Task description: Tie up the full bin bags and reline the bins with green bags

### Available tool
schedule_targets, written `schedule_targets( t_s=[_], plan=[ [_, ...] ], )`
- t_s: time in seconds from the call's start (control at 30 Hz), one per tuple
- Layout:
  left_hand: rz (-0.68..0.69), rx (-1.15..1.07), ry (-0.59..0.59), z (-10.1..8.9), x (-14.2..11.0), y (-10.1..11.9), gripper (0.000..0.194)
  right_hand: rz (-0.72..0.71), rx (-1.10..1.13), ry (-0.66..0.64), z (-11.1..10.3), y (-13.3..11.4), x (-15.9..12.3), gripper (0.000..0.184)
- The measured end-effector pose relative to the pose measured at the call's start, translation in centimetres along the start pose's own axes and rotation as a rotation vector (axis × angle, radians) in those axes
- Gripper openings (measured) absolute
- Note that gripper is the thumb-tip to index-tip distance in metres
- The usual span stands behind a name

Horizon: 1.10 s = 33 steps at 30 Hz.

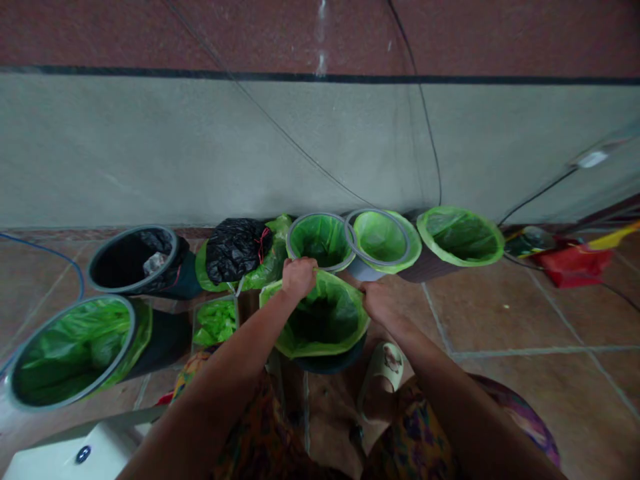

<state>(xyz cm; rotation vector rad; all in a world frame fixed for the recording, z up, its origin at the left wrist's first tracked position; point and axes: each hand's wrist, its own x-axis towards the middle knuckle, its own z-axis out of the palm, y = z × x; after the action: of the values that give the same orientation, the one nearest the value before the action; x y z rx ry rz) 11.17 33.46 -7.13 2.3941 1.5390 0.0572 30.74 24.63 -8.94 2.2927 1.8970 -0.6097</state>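
Observation:
A dark trash can (pixel 327 363) stands on the floor between my feet, lined with a green trash bag (pixel 335 340) folded over its rim. My left hand (pixel 299 277) grips the bag's edge at the far left of the opening. At the right edge, my right hand (pixel 379 301) has its fingers closed on the same bag. Just beyond my hands are a bin with a grey ring (pixel 320 217) and green liner, and a light bin (pixel 364 272) with a green liner and a loose-looking grey ring.
Along the wall stand a brown green-lined bin (pixel 425 267), a tied black bag (pixel 233 250) and a black-lined bin (pixel 187 273). At left are another green-lined bin (pixel 167 340) and a box of green bags (pixel 216 323). A red dustpan (pixel 575 265) lies right.

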Motion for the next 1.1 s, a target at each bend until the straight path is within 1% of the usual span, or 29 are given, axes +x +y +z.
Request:
schedule_targets(
  t_s=[0.07,0.13,0.23,0.33,0.37,0.4,0.5,0.63,0.73,0.8,0.9,0.93,0.97,1.03,1.1],
  plan=[
    [-0.082,0.017,0.001,-0.2,0.0,-0.6,0.027,0.03,-0.065,-0.016,-0.5,0.7,-0.3,0.031],
    [-0.111,0.01,-0.018,-0.2,-0.1,-0.8,0.028,0.034,-0.079,-0.025,-0.9,0.9,-0.5,0.03],
    [-0.065,-0.021,-0.04,0.2,-0.5,-0.4,0.03,0.016,-0.025,-0.03,-0.8,0.5,-0.6,0.027],
    [0.023,-0.039,-0.057,0.6,-1.0,0.3,0.048,-0.025,0.028,-0.006,-0.4,-0.3,-0.4,0.024],
    [0.04,-0.031,-0.072,0.7,-1.1,0.5,0.05,-0.036,0.033,0.0,-0.5,-0.5,-0.4,0.024],
    [0.046,-0.017,-0.09,0.7,-1.1,0.7,0.048,-0.041,0.036,0.001,-0.6,-0.6,-0.4,0.024],
    [0.008,0.039,-0.126,0.5,-0.9,0.4,0.028,-0.006,0.014,-0.009,-1.7,-0.7,-0.6,0.027],
    [-0.059,0.057,-0.096,0.2,-0.5,-0.7,0.025,0.11,-0.071,0.006,-3.1,-0.1,-1.3,0.029],
    [-0.052,0.043,-0.105,0.2,-0.7,-1.0,0.027,0.145,-0.073,-0.016,-3.1,0.1,-1.4,0.029],
    [-0.028,0.03,-0.12,0.3,-0.9,-0.6,0.028,0.115,-0.041,-0.014,-2.7,-0.2,-1.4,0.032],
    [0.054,0.009,-0.129,0.2,-1.1,0.2,0.026,-0.02,0.046,0.076,-1.8,-0.7,-0.9,0.056],
    [0.094,-0.001,-0.129,0.1,-1.2,0.5,0.026,-0.073,0.076,0.11,-1.4,-0.9,-0.7,0.062],
    [0.136,-0.014,-0.127,0.1,-1.3,0.7,0.025,-0.121,0.102,0.133,-1.1,-1.0,-0.5,0.064],
    [0.203,-0.04,-0.117,0.1,-1.3,1.0,0.025,-0.192,0.131,0.134,-0.5,-1.2,-0.2,0.055],
    [0.234,-0.051,-0.112,0.2,-1.4,1.1,0.026,-0.206,0.106,0.087,-0.3,-1.3,-0.2,0.036]
  ],
)
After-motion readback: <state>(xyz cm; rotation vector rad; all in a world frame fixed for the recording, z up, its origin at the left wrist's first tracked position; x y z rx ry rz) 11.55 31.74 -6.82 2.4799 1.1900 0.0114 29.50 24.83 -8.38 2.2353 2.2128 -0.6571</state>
